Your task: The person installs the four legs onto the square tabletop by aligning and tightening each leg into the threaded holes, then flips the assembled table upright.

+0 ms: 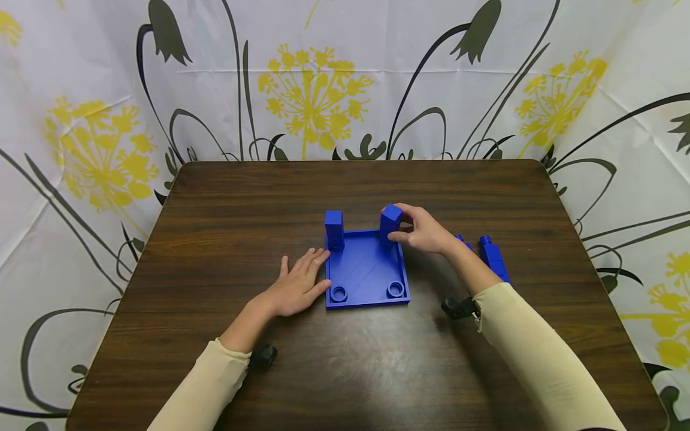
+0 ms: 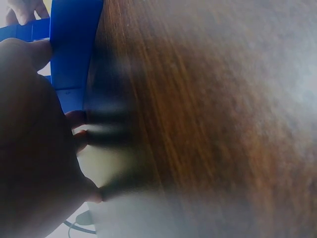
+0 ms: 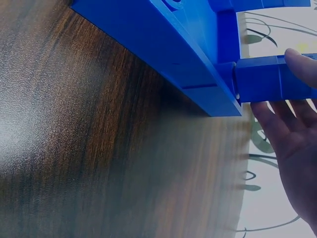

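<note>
A shallow blue square tray (image 1: 366, 266) with a low rim lies on the table, with round sockets in its two near corners. At its far left corner a blue square leg (image 1: 334, 228) stands upright. My right hand (image 1: 426, 232) holds a second blue leg (image 1: 390, 222) between thumb and fingers at the far right corner. That leg (image 3: 260, 79) meets a round socket in the right wrist view, its square top turned against the tray's sides. My left hand (image 1: 296, 288) lies with spread fingers on the table, fingertips and thumb against the tray's left side.
More blue legs lie to the right, one with a round peg end (image 1: 493, 257), another partly hidden behind the right forearm (image 1: 462, 240). The brown wooden table (image 1: 259, 197) ends at a flower-patterned curtain (image 1: 334, 84).
</note>
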A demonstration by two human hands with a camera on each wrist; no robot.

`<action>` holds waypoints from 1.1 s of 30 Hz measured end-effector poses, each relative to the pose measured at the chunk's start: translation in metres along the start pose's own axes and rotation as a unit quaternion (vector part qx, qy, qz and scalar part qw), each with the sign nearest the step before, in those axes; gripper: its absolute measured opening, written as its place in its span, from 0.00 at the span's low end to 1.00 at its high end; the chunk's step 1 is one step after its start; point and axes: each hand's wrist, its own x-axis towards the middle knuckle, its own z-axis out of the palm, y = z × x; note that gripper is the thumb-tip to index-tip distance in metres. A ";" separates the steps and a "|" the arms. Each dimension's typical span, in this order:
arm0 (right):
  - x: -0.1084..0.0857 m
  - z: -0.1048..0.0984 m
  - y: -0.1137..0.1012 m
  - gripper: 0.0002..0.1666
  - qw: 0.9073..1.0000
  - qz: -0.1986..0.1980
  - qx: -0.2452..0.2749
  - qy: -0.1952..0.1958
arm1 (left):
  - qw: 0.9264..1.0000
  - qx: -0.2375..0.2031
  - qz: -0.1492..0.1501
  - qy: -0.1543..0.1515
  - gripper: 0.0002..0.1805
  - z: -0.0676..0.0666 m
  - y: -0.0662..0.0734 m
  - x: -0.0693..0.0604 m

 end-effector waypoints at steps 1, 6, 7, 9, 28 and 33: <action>0.001 0.001 0.005 0.30 1.000 0.001 -0.003 0.004 | 1.000 0.000 0.000 0.000 0.37 0.000 0.000 0.000; 0.003 0.003 0.010 0.31 1.000 0.004 -0.015 0.016 | 1.000 0.001 0.001 0.001 0.37 0.000 0.000 0.000; 0.003 0.003 0.010 0.30 1.000 0.005 -0.018 0.017 | 1.000 0.001 0.001 0.002 0.37 0.000 0.000 0.000; 0.003 0.003 0.011 0.30 0.999 0.007 -0.026 0.019 | 1.000 0.001 0.001 0.002 0.37 0.001 0.000 0.001; 0.002 0.009 0.011 0.26 0.995 0.016 -0.075 0.063 | 1.000 0.003 0.001 0.001 0.38 0.001 -0.001 0.001; 0.002 0.011 0.011 0.25 0.993 0.012 -0.084 0.077 | 1.000 0.002 0.001 0.001 0.38 0.000 0.000 0.000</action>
